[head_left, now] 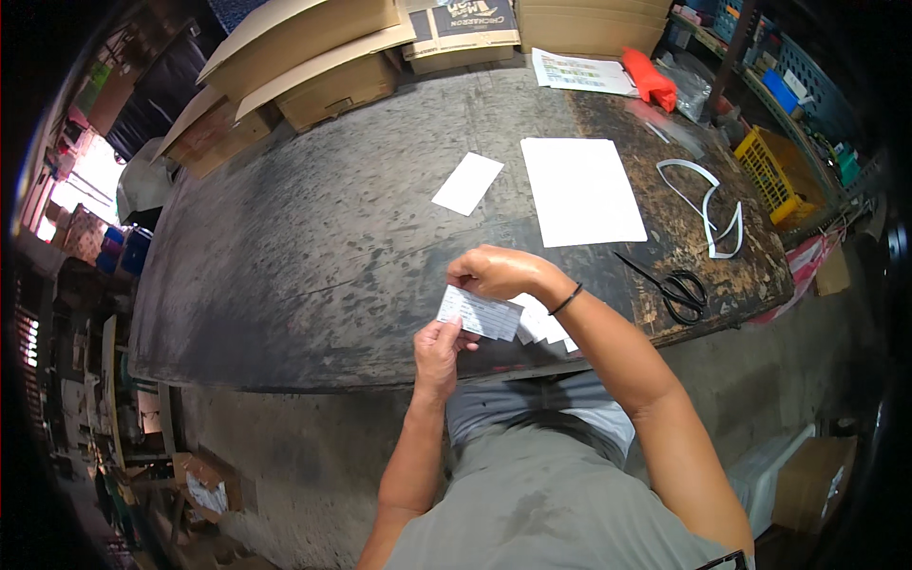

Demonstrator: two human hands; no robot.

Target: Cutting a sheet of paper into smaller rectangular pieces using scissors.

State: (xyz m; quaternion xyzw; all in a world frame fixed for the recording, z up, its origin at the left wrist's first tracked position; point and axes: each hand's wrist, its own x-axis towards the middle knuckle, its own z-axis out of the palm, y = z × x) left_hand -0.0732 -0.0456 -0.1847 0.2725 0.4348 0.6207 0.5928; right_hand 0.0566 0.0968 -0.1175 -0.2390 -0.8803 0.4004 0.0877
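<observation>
My left hand (pixel 439 356) pinches a small stack of printed white slips (pixel 480 313) near the table's front edge. My right hand (pixel 499 271) is curled over the stack's upper edge, its fingertips closed on that corner and partly hidden. More white slips (pixel 543 323) lie fanned out beside the held ones, partly under my right arm. Beyond them are a blank white card (pixel 467 183) and a pile of white sheets (pixel 582 195). Black scissors (pixel 684 296) lie to the right, below a looped white strip (pixel 712 199).
Cardboard boxes (pixel 323 95) line the table's (pixel 285 247) back edge, with printed papers (pixel 579 71), a red plastic bag (pixel 651 76) and clear bags (pixel 689 85) at back right. A shelf with a yellow crate (pixel 765 171) stands right of the table. A carton (pixel 812 480) sits on the floor at lower right.
</observation>
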